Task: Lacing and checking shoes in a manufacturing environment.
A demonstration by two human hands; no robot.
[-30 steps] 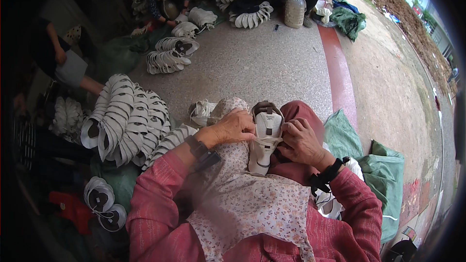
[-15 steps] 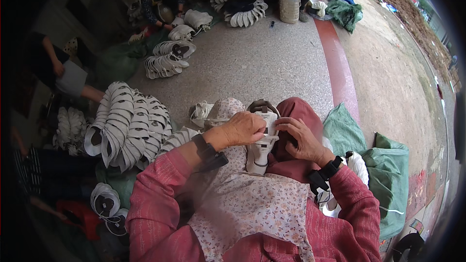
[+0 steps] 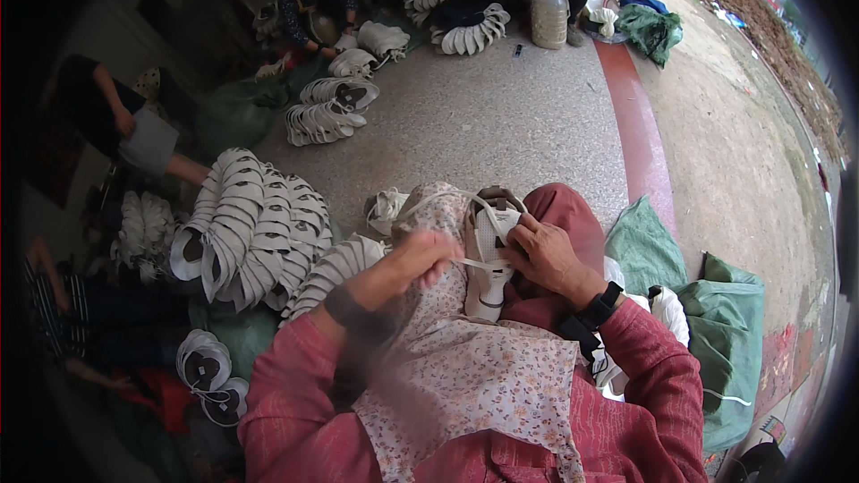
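Note:
A white shoe upper (image 3: 486, 293) with a brown collar lies on my lap, its collar facing away from me. My left hand (image 3: 420, 259), smeared by motion, is closed on a white shoelace (image 3: 474, 263) that runs taut leftward from the upper. My right hand (image 3: 548, 255) is at the upper's right side, thumb and fingers pinched at its lacing edge; whether the fingertips also hold lace is hidden. A loose stretch of lace arcs over the collar and across my left knee, over the floral apron (image 3: 474, 385).
Big stacks of nested white shoe uppers (image 3: 259, 228) stand left, with more uppers (image 3: 333, 110) further off. Two uppers with laces (image 3: 206, 362) lie lower left. Green sacks (image 3: 720, 340) are at my right. Other people (image 3: 309, 13) sit at the back, near a large plastic jug (image 3: 548, 13).
My left hand has moved left off the upper, drawing the lace out with it. My right fingers have come down onto the upper's edge. The view has shifted slightly.

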